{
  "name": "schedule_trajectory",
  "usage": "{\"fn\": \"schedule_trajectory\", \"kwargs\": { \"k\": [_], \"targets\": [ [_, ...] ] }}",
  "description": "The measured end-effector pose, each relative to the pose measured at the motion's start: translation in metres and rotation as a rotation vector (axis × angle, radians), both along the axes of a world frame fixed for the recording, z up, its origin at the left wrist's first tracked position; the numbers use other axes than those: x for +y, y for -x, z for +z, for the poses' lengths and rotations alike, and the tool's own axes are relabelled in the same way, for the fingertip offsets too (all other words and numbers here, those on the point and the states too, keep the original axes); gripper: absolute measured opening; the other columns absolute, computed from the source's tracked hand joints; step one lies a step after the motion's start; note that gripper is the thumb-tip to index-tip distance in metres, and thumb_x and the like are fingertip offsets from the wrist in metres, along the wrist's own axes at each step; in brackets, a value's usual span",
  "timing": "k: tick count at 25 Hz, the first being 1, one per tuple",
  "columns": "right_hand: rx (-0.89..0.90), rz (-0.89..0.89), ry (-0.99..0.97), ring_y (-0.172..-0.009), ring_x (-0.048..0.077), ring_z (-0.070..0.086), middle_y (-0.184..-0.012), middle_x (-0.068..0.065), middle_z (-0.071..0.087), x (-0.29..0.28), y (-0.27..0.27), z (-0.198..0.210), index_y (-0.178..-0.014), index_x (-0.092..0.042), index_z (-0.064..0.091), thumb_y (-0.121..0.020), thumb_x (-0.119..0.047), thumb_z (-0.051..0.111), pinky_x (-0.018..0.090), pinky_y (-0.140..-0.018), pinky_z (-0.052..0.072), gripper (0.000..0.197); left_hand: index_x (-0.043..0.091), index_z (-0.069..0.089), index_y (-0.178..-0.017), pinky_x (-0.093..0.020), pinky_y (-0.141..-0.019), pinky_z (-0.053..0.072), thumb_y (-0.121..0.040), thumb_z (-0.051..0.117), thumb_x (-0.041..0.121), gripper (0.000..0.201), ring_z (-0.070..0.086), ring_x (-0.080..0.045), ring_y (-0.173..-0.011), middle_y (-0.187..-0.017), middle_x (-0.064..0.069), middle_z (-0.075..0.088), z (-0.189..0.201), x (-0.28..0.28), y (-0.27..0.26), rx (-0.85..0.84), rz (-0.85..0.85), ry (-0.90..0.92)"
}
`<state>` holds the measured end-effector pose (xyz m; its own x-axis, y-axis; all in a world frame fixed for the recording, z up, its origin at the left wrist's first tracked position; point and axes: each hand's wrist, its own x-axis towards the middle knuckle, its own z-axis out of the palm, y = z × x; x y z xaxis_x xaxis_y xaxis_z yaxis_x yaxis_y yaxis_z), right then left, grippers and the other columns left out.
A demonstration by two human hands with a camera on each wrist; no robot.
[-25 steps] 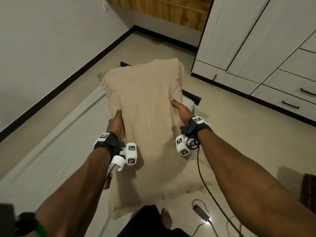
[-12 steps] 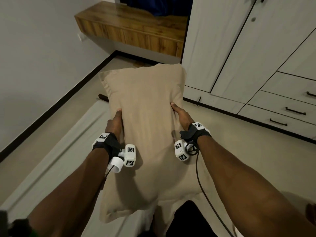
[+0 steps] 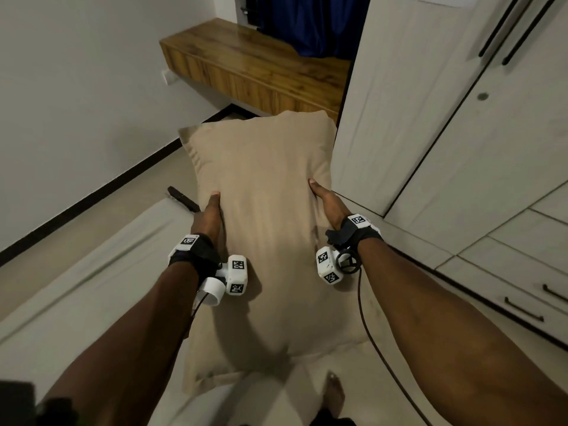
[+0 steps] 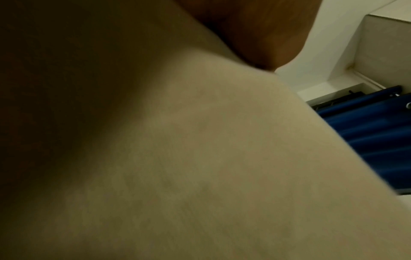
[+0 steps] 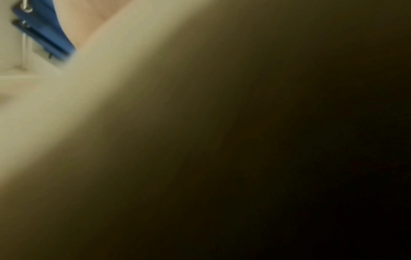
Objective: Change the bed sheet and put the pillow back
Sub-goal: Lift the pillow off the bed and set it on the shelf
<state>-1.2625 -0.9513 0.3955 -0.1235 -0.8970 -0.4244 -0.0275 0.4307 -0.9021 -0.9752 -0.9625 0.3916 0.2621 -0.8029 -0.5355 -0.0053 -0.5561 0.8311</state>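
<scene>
Two hands carry the pillow (image 3: 264,229) lengthwise in front of the person, clear of the bed (image 3: 92,287), which lies at 8 o'clock in the head view under a pale sheet (image 3: 129,250). The left hand (image 3: 209,216) clamps the pillow's 9 o'clock edge and the right hand (image 3: 325,204) its 3 o'clock edge; each thumb lies on the top face. The fingers are hidden beneath the fabric, so their curl cannot be told, but both hands hold the pillow by a side squeeze. Both wrist views are filled with tan fabric and add nothing about the grip. The far end of the pillow points to 12 o'clock, toward a wooden shelf (image 3: 255,69) and a blue curtain (image 3: 310,23); a wardrobe (image 3: 445,133) stands at 2 o'clock, just beside the pillow's far corner in the view. Judged from this layout, the placing step is not yet done. Risk 1: the soft filling compresses under side pressure, so a slackened squeeze could let the pillow sag or slip to the floor (image 3: 101,210). Risk 2: a swing toward 2 o'clock could brush the wardrobe. Risk 3: a cable (image 3: 378,348) hanging from the right wrist could snag during lowering. Risk 4: dragging the pillow across the bed could wrinkle the sheet.
</scene>
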Motion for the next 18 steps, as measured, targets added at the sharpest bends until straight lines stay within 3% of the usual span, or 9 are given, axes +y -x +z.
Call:
{"fn": "schedule_trajectory", "kwargs": {
  "k": [5,8,12,14,16,18],
  "targets": [
    [0.035,0.072,0.003,-0.117,0.018,0.060,-0.129,-0.011,0.064,-0.088,0.067,0.006,-0.132,-0.032,0.061,-0.050,-0.093,0.064,0.043,-0.105,0.044,0.102,0.018,0.049,-0.146,-0.049,-0.109,0.042,-0.047,0.047,0.100,0.129,0.057,-0.037,-0.122,-0.141,-0.008,0.058,-0.010,-0.061,0.054,-0.021,0.099,0.003],
    [0.018,0.111,0.017,-0.113,0.020,0.064,-0.122,-0.010,0.068,-0.141,0.093,0.014,-0.124,-0.037,0.065,-0.053,-0.091,0.065,0.044,-0.104,0.045,0.090,0.022,0.046,-0.147,-0.052,-0.108,0.042,-0.039,0.050,0.105,0.136,0.058,-0.036,-0.122,-0.141,-0.006,0.058,-0.019,-0.114,0.073,0.017,0.140,-0.004],
    [0.009,0.179,0.072,-0.109,0.019,0.065,-0.113,-0.011,0.071,-0.223,0.113,0.025,-0.106,-0.041,0.070,-0.059,-0.090,0.061,0.044,-0.105,0.043,0.068,0.011,0.042,-0.150,-0.047,-0.111,0.038,-0.068,0.046,0.088,0.112,0.051,-0.038,-0.129,-0.148,-0.013,0.050,0.043,-0.165,0.120,-0.078,0.168,0.060],
    [0.012,0.203,0.085,-0.112,0.016,0.062,-0.118,-0.011,0.069,-0.273,0.120,0.030,-0.110,-0.039,0.070,-0.060,-0.090,0.059,0.042,-0.107,0.041,0.072,0.009,0.042,-0.150,-0.045,-0.112,0.037,-0.075,0.044,0.083,0.105,0.049,-0.039,-0.131,-0.148,-0.016,0.049,0.054,-0.207,0.132,-0.125,0.169,0.063],
    [0.029,0.210,0.128,-0.116,0.017,0.061,-0.125,-0.010,0.066,-0.325,0.125,0.041,-0.120,-0.036,0.068,-0.059,-0.091,0.059,0.043,-0.109,0.041,0.082,0.011,0.047,-0.147,-0.047,-0.111,0.039,-0.067,0.045,0.086,0.109,0.053,-0.039,-0.127,-0.144,-0.014,0.054,0.060,-0.259,0.139,-0.103,0.184,0.085],
    [0.017,0.203,0.211,-0.118,0.018,0.060,-0.129,-0.007,0.065,-0.381,0.125,0.057,-0.126,-0.032,0.066,-0.070,-0.082,0.060,0.042,-0.109,0.040,0.075,0.015,0.052,-0.143,-0.048,-0.109,0.042,-0.057,0.049,0.090,0.114,0.057,-0.036,-0.122,-0.139,-0.009,0.059,0.059,-0.317,0.137,-0.070,0.228,0.096]
  ]
}}
